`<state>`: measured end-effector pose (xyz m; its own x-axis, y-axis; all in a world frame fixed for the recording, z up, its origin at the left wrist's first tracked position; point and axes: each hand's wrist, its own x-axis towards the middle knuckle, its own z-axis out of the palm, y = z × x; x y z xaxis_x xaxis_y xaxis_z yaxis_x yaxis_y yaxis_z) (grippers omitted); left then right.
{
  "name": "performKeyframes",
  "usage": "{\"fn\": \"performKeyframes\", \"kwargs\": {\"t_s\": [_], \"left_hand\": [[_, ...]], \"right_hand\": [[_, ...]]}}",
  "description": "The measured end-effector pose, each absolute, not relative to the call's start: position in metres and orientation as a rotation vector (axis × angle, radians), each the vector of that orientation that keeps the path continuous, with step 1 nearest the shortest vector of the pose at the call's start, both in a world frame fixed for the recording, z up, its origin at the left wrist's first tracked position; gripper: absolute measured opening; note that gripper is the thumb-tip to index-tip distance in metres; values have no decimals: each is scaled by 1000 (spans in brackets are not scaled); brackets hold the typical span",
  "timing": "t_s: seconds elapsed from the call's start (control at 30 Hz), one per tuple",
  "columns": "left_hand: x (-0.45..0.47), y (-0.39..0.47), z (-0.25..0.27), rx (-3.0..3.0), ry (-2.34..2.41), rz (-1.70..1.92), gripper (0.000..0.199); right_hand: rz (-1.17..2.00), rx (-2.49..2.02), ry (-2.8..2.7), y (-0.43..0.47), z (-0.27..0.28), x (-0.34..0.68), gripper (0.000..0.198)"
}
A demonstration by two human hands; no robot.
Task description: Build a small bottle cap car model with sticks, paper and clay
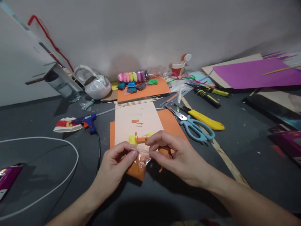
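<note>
My left hand (117,163) pinches the top edge of a clear plastic packet (136,169) with orange-brown modelling clay inside. The fingertips of my right hand (176,153) are closed at the packet's other corner. A torn lump of the same orange-brown clay (166,152) is tucked in the curl of my right fingers, with a small strand hanging below. Just beyond my hands, a small construction with a yellow piece (132,139) and an orange strip (141,139) rests on a pale sheet (135,110); my right fingers partly cover it.
Blue-handled scissors (197,128) and a yellow utility knife (207,120) lie to the right, with pliers (208,98) behind. A blue glue gun (89,122) is at left. Several clay packets (131,77) sit at the back near a white teapot-shaped vessel (97,86).
</note>
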<state>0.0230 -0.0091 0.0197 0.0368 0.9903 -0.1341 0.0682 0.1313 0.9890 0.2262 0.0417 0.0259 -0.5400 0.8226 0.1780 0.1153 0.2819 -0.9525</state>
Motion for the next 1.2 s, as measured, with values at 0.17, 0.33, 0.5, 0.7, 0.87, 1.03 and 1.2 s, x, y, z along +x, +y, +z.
{"fn": "performKeyframes", "kwargs": {"t_s": [0.17,0.33,0.5,0.7,0.87,1.03,1.2], "left_hand": [[19,-13,24,1170,1277,932,23],[25,-9,38,1302,1281,783,26],[31,-8,47,1519,1266,722,22],[40,-6,47,1442,1241,814,28],[47,-4,51,1530,1241,824,27],[41,-4,57,1595,1257,805,25],[32,-4,60,1677,1313,829,23]], "right_hand": [[1313,-792,-1928,39,30,230,19],[1329,-775,-2010,36,33,231,21],[1373,-805,-1998,32,39,231,20],[1346,-948,-2029,35,50,236,21],[1263,-1017,-2101,36,52,239,17],[1277,-991,-2087,34,55,243,16],[1296,-990,-2062,38,63,248,18]]}}
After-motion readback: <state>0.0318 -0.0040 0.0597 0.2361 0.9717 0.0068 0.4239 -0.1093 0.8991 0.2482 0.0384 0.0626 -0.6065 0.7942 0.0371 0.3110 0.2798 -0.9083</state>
